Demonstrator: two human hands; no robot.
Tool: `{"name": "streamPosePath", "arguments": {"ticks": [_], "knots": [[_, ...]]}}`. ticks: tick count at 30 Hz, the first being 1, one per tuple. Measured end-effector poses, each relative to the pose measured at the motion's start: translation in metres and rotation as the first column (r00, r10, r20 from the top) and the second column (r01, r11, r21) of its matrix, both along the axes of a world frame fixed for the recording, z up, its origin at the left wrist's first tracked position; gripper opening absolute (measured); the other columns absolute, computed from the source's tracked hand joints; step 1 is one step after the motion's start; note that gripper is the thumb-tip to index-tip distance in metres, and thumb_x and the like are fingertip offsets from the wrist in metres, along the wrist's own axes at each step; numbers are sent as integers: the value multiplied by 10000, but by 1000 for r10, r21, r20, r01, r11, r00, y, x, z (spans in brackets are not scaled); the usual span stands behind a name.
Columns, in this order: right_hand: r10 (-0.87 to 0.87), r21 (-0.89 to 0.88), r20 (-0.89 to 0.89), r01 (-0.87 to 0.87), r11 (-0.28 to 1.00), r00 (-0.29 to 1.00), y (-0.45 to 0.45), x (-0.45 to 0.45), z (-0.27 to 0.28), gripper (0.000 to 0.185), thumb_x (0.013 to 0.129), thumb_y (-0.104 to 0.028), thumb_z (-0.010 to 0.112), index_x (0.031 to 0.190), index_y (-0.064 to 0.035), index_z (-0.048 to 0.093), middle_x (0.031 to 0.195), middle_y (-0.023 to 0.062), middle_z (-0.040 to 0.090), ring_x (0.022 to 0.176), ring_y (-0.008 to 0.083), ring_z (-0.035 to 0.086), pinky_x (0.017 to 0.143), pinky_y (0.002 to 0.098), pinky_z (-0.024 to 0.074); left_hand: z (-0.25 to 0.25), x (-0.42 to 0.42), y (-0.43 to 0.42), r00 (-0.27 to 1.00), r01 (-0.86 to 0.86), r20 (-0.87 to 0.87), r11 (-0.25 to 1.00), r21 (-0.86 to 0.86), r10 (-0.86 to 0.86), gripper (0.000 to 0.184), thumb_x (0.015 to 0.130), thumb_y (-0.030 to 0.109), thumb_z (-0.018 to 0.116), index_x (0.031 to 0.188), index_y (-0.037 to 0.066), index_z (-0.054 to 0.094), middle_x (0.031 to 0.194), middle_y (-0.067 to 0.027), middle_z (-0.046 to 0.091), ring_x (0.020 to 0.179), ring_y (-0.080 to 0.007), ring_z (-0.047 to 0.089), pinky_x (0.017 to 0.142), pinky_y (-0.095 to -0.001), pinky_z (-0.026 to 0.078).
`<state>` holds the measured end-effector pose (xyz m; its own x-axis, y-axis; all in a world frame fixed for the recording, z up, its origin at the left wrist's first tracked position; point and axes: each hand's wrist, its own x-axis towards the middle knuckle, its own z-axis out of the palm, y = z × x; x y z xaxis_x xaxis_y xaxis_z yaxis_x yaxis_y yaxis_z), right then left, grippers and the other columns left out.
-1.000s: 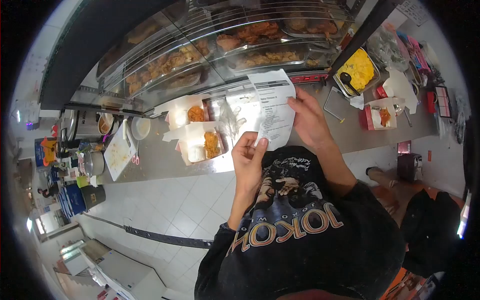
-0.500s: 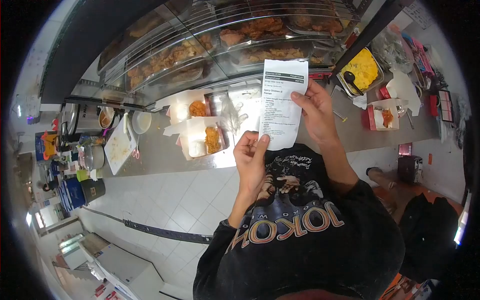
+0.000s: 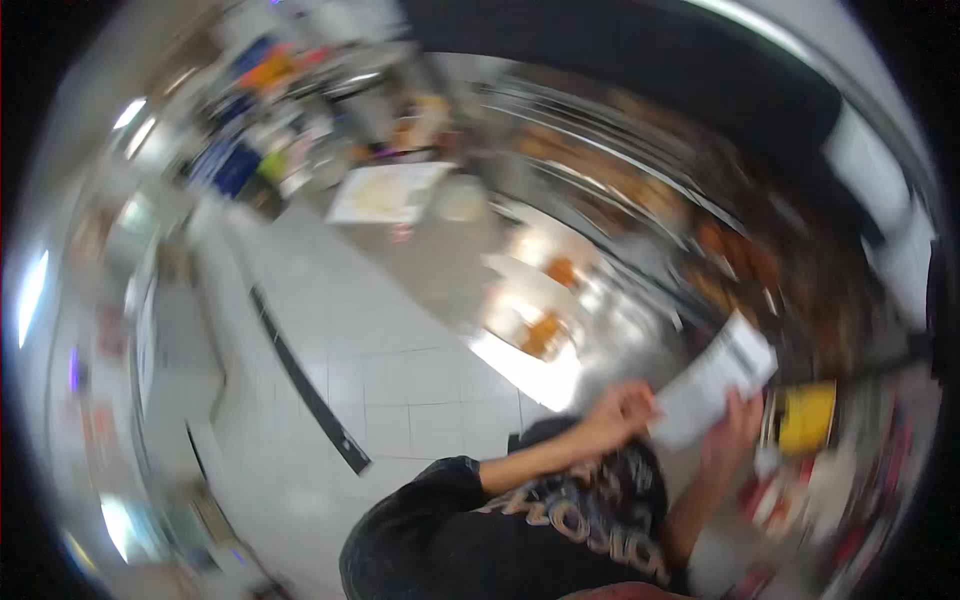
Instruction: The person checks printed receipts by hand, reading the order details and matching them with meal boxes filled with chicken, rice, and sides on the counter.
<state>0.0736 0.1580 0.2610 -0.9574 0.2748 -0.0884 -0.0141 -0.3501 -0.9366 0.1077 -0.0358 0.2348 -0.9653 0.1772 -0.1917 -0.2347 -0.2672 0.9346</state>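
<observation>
A long white printed order slip (image 3: 708, 385) is pinched in my right hand (image 3: 737, 432), near its right-hand part. My left hand (image 3: 620, 412) is at the slip's lower left end with its fingers curled. Motion smears that hand, so whether it touches the slip is unclear. Beyond my hands on the steel counter (image 3: 440, 265) are two open takeaway boxes, the nearer box (image 3: 508, 312) holding a piece of fried chicken (image 3: 543, 334). A second piece of fried chicken (image 3: 562, 271) shows in the box behind.
A glass display cabinet (image 3: 600, 130) with trays of fried food runs along the counter's back. A white cutting board (image 3: 385, 193) lies toward the far end. A tray of yellow food (image 3: 808, 420) stands at right. Tiled floor (image 3: 390, 370) lies at left.
The view has swung left, blurring everything and shifting the boxes and counter rightward. The slip has tilted and stays in my right hand. My left hand is now at its end, less clearly gripping.
</observation>
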Motion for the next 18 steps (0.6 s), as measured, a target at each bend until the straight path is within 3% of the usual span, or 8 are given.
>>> {"name": "streamPosePath", "arguments": {"ticks": [1,2,3,5,8,11,13,18], "knots": [[-41,146,108,25,989,993,15,-1,-19,433,942,-72,574,1358,-12,470,1269,133,578,1165,234,560,1022,379,431,-17,0,2,999,35,-38,996,86,-32,138,876,166,729,889,104,606,742,69,555,696,-19,489,590,-226,391],[7,183,117,-28,983,993,14,-5,-16,476,946,-82,576,1395,-11,433,1296,136,560,1188,232,541,1030,373,409,-13,-3,-3,992,84,-101,996,13,-82,154,889,170,722,911,86,595,795,51,568,766,-33,510,648,-229,422],[205,115,-16,-202,973,979,15,-9,-15,498,950,-73,570,1419,-12,411,1309,139,555,1188,229,538,1043,367,388,-5,-6,-6,977,155,-137,986,-63,-163,172,902,175,714,933,67,584,848,33,581,836,-48,530,707,-231,454],[253,88,23,-254,963,967,6,-10,-22,482,955,-47,554,1413,7,416,1310,144,561,1174,221,547,1029,361,400,8,-6,-11,971,158,-165,983,-89,-171,227,894,159,716,1060,39,618,922,7,633,880,-59,547,745,-241,472],[499,241,-7,-482,842,867,-6,-17,-23,453,957,-15,537,1394,27,426,1292,148,579,1132,210,575,991,345,430,5,-6,-15,963,31,-260,991,-133,-66,360,893,170,715,1203,17,616,1016,-28,671,919,-82,562,787,-270,481],[532,230,-17,-514,826,847,-26,-18,-18,439,958,2,528,1383,40,427,1255,145,602,1086,195,598,946,324,457,-1,-6,-21,955,-72,-295,990,-118,35,418,902,183,697,1268,6,599,1062,-72,684,926,-101,568,809,-291,480],[529,256,-40,-503,826,848,-36,-18,-13,432,952,2,545,1369,43,440,1212,139,621,1055,185,609,931,308,460,-1,-5,-28,966,-98,-254,975,-197,46,379,911,186,681,1233,-1,612,1037,-88,684,921,-106,572,813,-293,478],[567,313,-23,-533,786,823,-42,-18,-19,473,944,-16,581,1384,61,423,1226,163,609,1071,186,597,936,310,452,2,-4,-40,984,-74,-178,956,-284,23,337,914,181,668,1195,0,626,1000,-96,686,899,-106,576,805,-292,479]]}}
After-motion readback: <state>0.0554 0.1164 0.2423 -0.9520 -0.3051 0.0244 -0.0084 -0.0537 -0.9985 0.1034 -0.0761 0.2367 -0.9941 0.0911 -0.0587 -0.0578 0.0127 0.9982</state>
